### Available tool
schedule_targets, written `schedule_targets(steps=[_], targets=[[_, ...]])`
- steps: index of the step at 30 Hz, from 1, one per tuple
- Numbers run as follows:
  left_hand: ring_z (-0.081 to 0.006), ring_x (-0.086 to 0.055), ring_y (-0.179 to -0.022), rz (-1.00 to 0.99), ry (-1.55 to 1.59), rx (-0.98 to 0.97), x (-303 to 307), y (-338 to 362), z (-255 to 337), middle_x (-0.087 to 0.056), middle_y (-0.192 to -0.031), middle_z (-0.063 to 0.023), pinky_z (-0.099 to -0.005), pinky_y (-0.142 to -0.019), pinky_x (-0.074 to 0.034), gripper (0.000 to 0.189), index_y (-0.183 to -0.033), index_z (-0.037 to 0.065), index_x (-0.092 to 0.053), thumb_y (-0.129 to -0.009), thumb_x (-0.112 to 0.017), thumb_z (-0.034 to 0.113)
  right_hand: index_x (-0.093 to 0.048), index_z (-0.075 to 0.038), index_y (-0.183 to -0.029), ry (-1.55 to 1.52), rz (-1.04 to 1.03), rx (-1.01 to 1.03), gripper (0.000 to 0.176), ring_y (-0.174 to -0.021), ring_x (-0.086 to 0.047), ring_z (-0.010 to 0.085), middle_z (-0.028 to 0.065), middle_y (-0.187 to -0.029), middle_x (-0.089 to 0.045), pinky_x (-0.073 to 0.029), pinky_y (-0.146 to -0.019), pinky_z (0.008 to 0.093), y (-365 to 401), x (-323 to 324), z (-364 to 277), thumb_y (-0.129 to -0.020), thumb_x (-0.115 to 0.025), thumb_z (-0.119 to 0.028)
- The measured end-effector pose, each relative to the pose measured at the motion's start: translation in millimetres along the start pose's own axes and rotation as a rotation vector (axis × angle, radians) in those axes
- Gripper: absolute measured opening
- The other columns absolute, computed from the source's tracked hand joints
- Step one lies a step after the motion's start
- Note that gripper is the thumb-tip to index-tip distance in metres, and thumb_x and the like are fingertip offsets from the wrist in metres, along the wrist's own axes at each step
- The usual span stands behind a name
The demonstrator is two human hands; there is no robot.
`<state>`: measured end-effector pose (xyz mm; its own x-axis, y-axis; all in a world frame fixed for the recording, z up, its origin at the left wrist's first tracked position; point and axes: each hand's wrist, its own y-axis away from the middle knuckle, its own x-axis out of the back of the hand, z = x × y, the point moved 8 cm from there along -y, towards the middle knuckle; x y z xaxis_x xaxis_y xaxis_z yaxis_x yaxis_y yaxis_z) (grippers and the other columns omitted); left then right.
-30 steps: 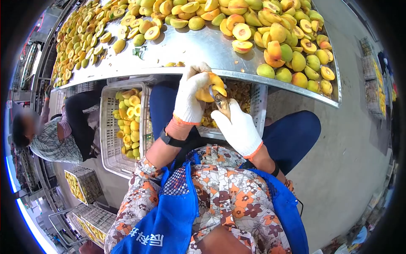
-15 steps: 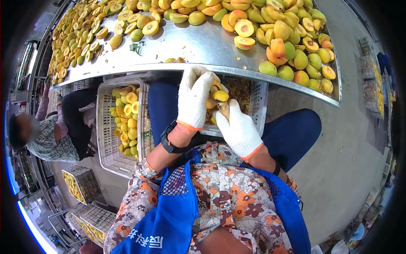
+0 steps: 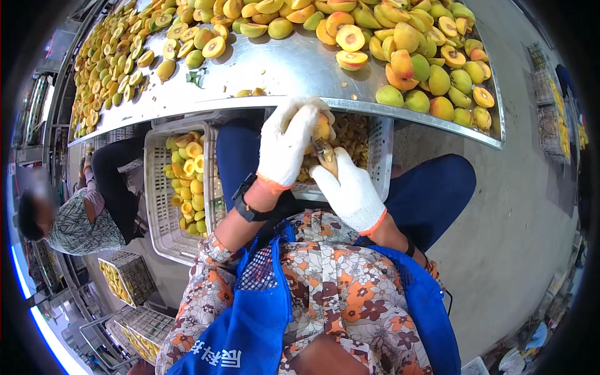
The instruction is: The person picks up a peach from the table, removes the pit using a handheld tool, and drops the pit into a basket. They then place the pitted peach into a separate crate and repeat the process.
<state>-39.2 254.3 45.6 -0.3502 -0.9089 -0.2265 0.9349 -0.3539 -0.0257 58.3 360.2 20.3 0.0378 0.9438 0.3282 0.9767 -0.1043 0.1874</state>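
Note:
My left hand (image 3: pixel 284 144), in a white knitted glove with an orange cuff, is closed around a yellow-orange peach half (image 3: pixel 322 129) just below the table edge. Its fingers cover much of the fruit. My right hand (image 3: pixel 351 197), gloved alike, grips a pitting tool (image 3: pixel 327 157) with a tan handle and a metal head. The tool's head points up at the peach half; whether it touches the flesh is hard to tell. Beneath both hands stands a crate (image 3: pixel 380 150) holding brown pits and scraps.
A metal table (image 3: pixel 281 69) ahead bears many halved peaches (image 3: pixel 437 81). Left of my legs, a pale plastic crate (image 3: pixel 159 212) contains hollowed peach halves (image 3: pixel 187 181). Another person (image 3: pixel 87 219) sits farther left. More filled crates (image 3: pixel 128 278) stand on the floor.
The yellow piece seen at the tool's head is no longer there, and the metal head now shows. Both hands have shifted slightly left, and the whole view has moved a little.

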Motion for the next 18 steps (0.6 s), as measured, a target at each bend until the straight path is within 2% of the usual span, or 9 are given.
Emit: schedule_targets(steps=[3,5,6,8,9,11,13,16,18], targets=[[-0.0104,-0.063,-0.077,0.056,-0.031,0.033,0,3,-1,-0.07,-0.089,-0.0076,-0.0257,-0.072,-0.052,0.021,-0.103,-0.002,-0.067,-0.104,-0.055,0.015,-0.052,0.002,-0.118,-0.045,-0.045,0.121,0.041,-0.083,-0.069,0.0469,0.0277,-0.085,-0.067,-0.053,-0.071,0.0504,2,-6,-3,-0.097,-0.066,-0.03],[-0.0102,-0.062,-0.075,0.06,-0.038,0.046,-1,5,-5,-0.07,-0.087,-0.0074,-0.0253,-0.07,-0.052,0.021,-0.102,-0.002,-0.067,-0.104,-0.055,0.015,-0.055,-0.004,-0.116,-0.422,-0.248,-0.137,0.031,-0.061,-0.066,0.0299,0.0126,-0.076,-0.065,-0.051,-0.056,0.0413,8,-18,9,-0.099,-0.065,-0.027],[-0.0104,-0.062,-0.074,0.08,-0.063,0.002,0,6,-7,-0.07,-0.086,-0.0077,-0.0253,-0.069,-0.052,0.02,-0.1,-0.002,-0.067,-0.103,-0.055,0.014,-0.055,-0.004,-0.116,-0.422,-0.247,-0.136,0.031,-0.061,-0.066,0.0299,0.0126,-0.076,-0.065,-0.051,-0.056,0.0413,9,-17,10,-0.099,-0.065,-0.027],[-0.0107,-0.062,-0.072,0.1,-0.09,-0.046,4,5,-7,-0.07,-0.085,-0.0079,-0.0252,-0.067,-0.052,0.02,-0.099,-0.002,-0.067,-0.103,-0.056,0.014,-0.058,-0.012,-0.114,-0.996,-0.47,-0.423,0.017,-0.047,-0.048,0.0107,-0.0022,-0.068,-0.053,-0.038,-0.041,0.0284,23,-39,14,-0.103,-0.059,-0.025],[-0.011,-0.063,-0.072,0.048,-0.035,0.002,2,3,-11,-0.071,-0.085,-0.008,-0.0253,-0.066,-0.052,0.021,-0.098,-0.002,-0.067,-0.103,-0.056,0.015,-0.058,-0.012,-0.114,-0.997,-0.471,-0.422,0.017,-0.047,-0.048,0.0107,-0.0022,-0.068,-0.053,-0.038,-0.041,0.0284,23,-40,14,-0.103,-0.059,-0.025],[-0.0113,-0.063,-0.071,-0.002,0.022,0.054,1,0,-19,-0.071,-0.084,-0.0082,-0.0253,-0.065,-0.051,0.022,-0.098,-0.002,-0.068,-0.103,-0.056,0.015,-0.058,-0.017,-0.109,-1.157,-0.486,-0.507,0.01,-0.043,-0.037,0.0034,-0.0072,-0.065,-0.045,-0.025,-0.037,0.0208,26,-44,14,-0.106,-0.054,-0.025],[-0.0175,-0.062,-0.063,-0.078,0.063,0.002,-3,-2,-21,-0.069,-0.085,-0.0161,-0.0288,-0.058,-0.052,0.03,-0.094,-0.003,-0.063,-0.106,-0.048,0.021,-0.057,-0.013,-0.104,-1.218,-0.544,-0.527,0.013,-0.042,-0.036,0.004,-0.0047,-0.065,-0.045,-0.025,-0.036,0.0214,27,-43,11,-0.107,-0.051,-0.025],[-0.0117,-0.063,-0.069,-0.099,-0.02,-0.075,-1,-6,-20,-0.071,-0.084,-0.0095,-0.0252,-0.065,-0.052,0.029,-0.094,-0.002,-0.067,-0.104,-0.051,0.02,-0.055,-0.009,-0.099,-1.345,-0.671,-0.561,0.019,-0.04,-0.036,0.0048,-0.0015,-0.064,-0.045,-0.025,-0.034,0.0223,27,-44,13,-0.107,-0.048,-0.024],[-0.0149,-0.063,-0.065,-0.237,-0.056,-0.059,-5,-11,-19,-0.069,-0.08,-0.0121,-0.0272,-0.062,-0.052,0.035,-0.093,-0.001,-0.064,-0.106,-0.048,0.027,-0.054,-0.008,-0.099,-1.409,-0.741,-0.576,0.02,-0.039,-0.035,0.0052,-0.0007,-0.064,-0.046,-0.025,-0.033,0.0225,28,-48,8,-0.108,-0.048,-0.025]])
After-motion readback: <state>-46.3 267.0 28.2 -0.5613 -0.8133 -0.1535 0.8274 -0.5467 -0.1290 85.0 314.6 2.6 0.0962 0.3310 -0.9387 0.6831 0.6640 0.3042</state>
